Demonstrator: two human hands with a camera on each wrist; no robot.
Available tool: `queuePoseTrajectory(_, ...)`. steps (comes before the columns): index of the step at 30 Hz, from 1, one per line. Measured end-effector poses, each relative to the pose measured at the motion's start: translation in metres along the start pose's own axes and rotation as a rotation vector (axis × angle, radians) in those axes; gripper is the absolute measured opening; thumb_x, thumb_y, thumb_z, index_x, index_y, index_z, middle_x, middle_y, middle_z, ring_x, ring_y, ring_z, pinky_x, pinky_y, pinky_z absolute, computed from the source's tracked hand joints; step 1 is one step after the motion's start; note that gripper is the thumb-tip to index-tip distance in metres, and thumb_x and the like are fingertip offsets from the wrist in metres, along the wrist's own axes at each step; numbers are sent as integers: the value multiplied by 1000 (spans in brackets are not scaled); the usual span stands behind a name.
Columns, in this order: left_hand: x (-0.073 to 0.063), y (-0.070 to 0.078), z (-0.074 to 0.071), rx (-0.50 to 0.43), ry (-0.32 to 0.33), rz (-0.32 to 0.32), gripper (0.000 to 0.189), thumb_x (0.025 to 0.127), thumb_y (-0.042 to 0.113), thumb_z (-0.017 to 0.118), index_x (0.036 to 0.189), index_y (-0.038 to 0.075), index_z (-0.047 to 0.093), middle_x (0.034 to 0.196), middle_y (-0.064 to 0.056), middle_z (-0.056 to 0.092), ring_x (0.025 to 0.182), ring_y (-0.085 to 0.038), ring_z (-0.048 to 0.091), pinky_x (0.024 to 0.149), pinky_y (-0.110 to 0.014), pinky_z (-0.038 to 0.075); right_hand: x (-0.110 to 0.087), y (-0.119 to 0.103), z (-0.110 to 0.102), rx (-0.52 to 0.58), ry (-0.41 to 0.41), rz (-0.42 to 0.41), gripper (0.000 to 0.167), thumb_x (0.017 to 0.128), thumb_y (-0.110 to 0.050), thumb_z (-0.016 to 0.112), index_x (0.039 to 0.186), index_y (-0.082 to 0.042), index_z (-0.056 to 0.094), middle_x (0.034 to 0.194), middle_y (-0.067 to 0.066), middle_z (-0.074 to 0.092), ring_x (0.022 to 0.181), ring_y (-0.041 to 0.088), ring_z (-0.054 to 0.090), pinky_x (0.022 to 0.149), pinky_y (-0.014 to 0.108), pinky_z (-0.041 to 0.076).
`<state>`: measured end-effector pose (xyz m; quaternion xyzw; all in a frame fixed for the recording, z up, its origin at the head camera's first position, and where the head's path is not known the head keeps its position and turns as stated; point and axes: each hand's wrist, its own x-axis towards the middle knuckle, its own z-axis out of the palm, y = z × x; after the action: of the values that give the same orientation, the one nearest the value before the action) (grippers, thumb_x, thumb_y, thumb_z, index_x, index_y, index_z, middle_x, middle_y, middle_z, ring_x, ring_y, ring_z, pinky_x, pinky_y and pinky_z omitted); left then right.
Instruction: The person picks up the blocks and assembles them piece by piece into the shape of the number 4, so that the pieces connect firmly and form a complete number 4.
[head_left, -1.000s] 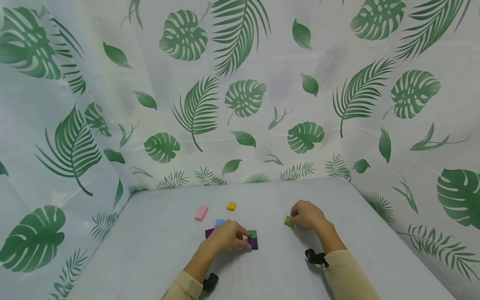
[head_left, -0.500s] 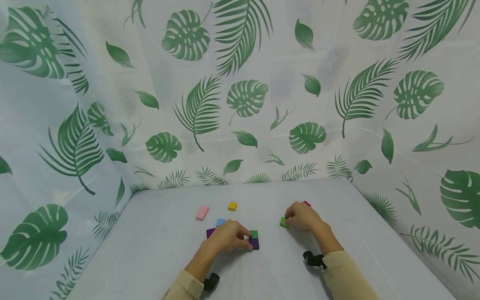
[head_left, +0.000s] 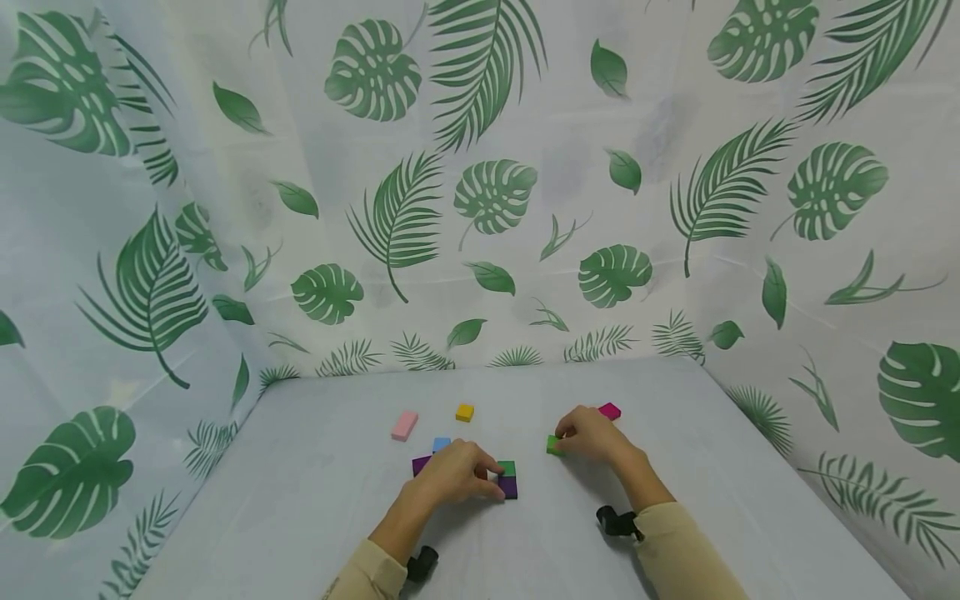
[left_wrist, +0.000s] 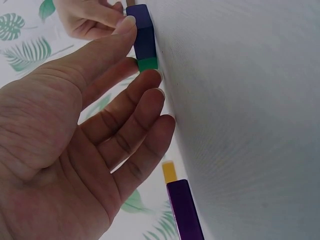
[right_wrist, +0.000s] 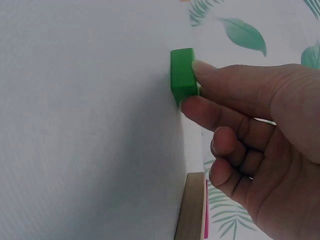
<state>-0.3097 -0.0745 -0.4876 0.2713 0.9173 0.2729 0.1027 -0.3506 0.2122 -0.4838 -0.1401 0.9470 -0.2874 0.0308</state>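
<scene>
My left hand (head_left: 453, 473) is at a dark purple block (head_left: 507, 487) with a darker green block (head_left: 507, 467) against its far side. In the left wrist view the thumb lies on the dark block, which looks blue there, and fingertips are at the green one; the other fingers are loosely bent. To the right, my right hand (head_left: 592, 435) pinches a bright green block (head_left: 554, 445) between thumb and index finger, low at the tabletop. Its remaining fingers curl inward in the right wrist view.
Beyond the left hand lie a pink block (head_left: 404, 426), a yellow block (head_left: 465, 412), a blue block (head_left: 442, 444) and another purple block (head_left: 422, 464). A magenta block (head_left: 610, 412) is behind the right hand. A wood-coloured block (right_wrist: 192, 205) stands below that hand.
My right hand has slid left with the bright green block, closer to the dark purple and green pair. The magenta block has come into view behind it. My left hand stays put.
</scene>
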Motion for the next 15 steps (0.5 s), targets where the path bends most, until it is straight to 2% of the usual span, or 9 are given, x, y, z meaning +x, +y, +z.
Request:
queuePoseTrajectory(12,1,-1,0,11,-6,7,37,84,38,87,117,22,81,75,15,66,64,-2,52,55,-20,42,4,-7,12,36,-3,-59,18,87,-13,84,102,-5,82,96,3,78,86,14,66,80,39,59)
queuePoseTrajectory(15,2,-2,1,14,-7,5,37,83,38,88,117,22,82,75,15,66,65,-2,53,56,-20,43,5,-9,15,39,-4,-52,19,88,-15,83,105,-7,82,100,2,78,89,14,66,83,40,58)
